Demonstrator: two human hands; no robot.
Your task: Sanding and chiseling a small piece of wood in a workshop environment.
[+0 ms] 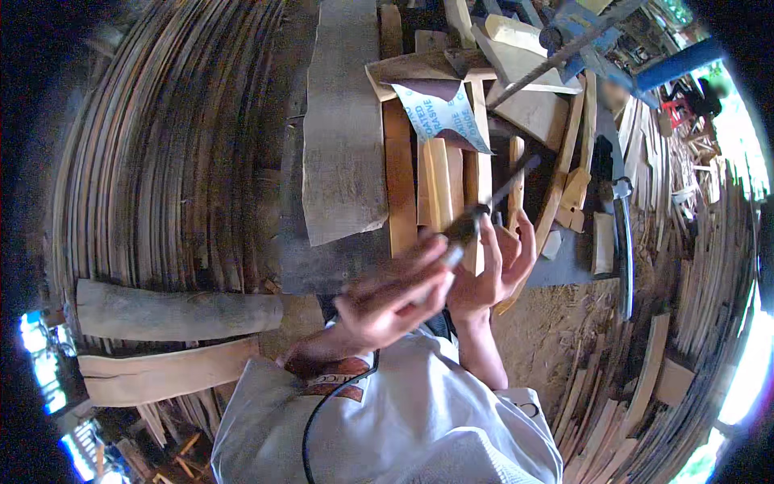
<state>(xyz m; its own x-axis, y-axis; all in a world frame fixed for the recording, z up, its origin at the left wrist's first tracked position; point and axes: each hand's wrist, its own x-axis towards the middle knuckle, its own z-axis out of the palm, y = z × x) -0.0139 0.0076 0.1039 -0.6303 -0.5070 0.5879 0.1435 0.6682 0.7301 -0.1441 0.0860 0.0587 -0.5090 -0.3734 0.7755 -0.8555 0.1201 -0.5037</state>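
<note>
A slim dark tool point(484, 206) with a thin metal shaft is gripped in the closed right hand point(492, 270), just at 6 o'clock of pale smooth wooden slats point(439, 189). The blurred left hand point(395, 302) is curled beside it; its grip cannot be told. Sandpaper point(439, 113) lies at 12 o'clock on the rough grey surface point(343, 121).

Daylight, soft, few hard shadows. Glare blows out the right rim and the lower left corner. Left hand point(387, 302) smeared by motion blur; right hand point(492, 270) sharper. Strong fisheye bend: slats point(161, 161) curve at far left. Black vignette around edges.
</note>
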